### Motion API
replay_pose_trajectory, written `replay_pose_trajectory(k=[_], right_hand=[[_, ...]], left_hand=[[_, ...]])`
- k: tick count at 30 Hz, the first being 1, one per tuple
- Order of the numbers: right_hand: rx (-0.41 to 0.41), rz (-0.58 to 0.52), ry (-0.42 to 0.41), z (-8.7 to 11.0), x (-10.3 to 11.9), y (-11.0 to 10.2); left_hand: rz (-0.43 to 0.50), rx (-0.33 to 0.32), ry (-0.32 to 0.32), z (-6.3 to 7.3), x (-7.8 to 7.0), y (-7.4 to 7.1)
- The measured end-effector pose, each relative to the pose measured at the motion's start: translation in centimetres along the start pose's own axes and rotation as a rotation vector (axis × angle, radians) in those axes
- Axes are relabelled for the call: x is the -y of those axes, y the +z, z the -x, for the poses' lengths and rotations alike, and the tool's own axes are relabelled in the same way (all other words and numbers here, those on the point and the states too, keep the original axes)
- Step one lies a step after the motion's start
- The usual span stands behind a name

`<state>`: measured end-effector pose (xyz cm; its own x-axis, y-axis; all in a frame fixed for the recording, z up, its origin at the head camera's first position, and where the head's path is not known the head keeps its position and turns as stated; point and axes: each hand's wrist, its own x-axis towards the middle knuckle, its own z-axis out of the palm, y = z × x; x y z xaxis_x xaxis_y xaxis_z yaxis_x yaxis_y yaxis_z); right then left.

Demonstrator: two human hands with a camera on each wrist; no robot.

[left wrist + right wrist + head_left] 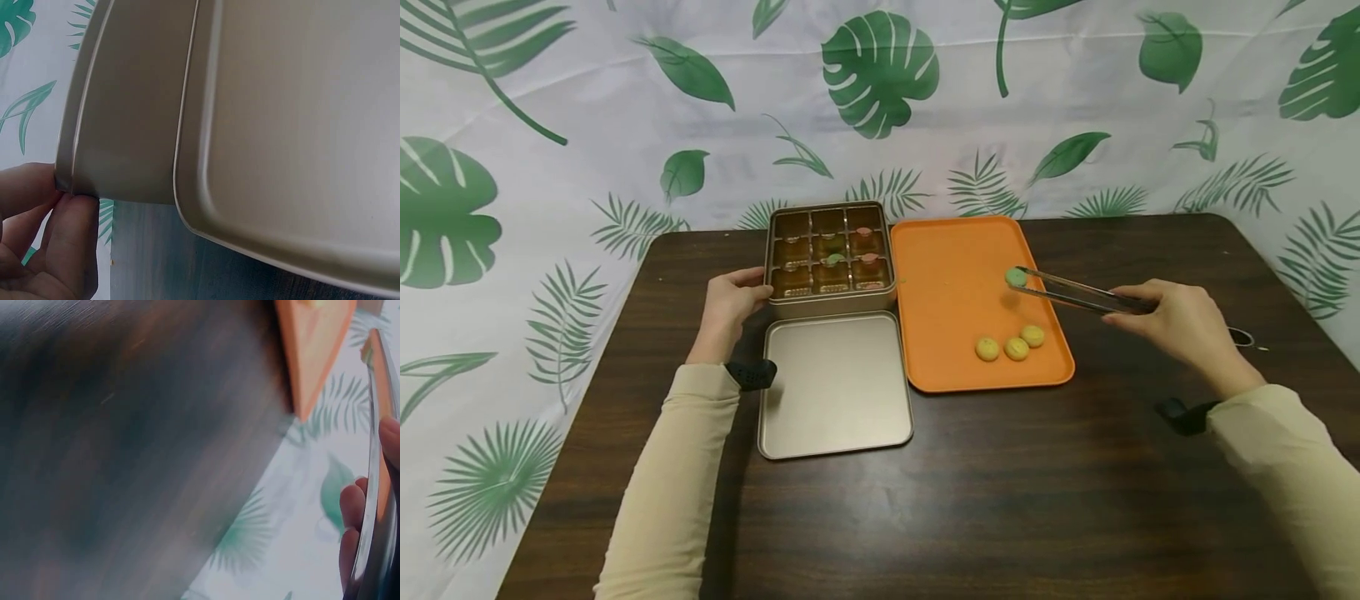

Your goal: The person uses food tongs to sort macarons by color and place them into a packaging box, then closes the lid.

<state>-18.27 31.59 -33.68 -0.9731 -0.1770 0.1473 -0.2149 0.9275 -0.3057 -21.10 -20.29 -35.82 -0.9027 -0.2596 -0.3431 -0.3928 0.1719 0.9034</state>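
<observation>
My right hand (1180,321) grips a pair of metal tongs (1078,296), whose tips pinch a green macaron (1017,277) above the right side of the orange tray (955,275). In the right wrist view the tongs (373,456) lie between thumb and fingers. At the left, my left hand (732,304) holds the side of a gold tin box (833,307); up close in the left wrist view, thumb and finger pinch the corner of its wall (125,137). Inside, a clear divided insert holds green macarons (835,260) and pink macarons (869,259) in its middle and right columns.
Three yellow macarons (1017,348) lie near the tray's front right. A flat gold lid (838,387) lies in front of the tin, beside the tray. All of it rests on a dark wooden table (1000,492), with a leaf-print cloth (880,158) hanging behind.
</observation>
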Motion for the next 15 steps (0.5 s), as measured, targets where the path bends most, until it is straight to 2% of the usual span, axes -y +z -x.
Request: replay_pose_trajectory(k=[6, 15], right_hand=[[-0.053, -0.075, 0.000, -1.3, 2.4, 0.6], [-0.034, -0.145, -0.045, -3.3, 6.6, 1.4]], left_hand=[[-0.011, 0.008, -0.002, 0.1, 0.0, -0.1], [-0.019, 0.003, 0.001, 0.1, -0.1, -0.1]])
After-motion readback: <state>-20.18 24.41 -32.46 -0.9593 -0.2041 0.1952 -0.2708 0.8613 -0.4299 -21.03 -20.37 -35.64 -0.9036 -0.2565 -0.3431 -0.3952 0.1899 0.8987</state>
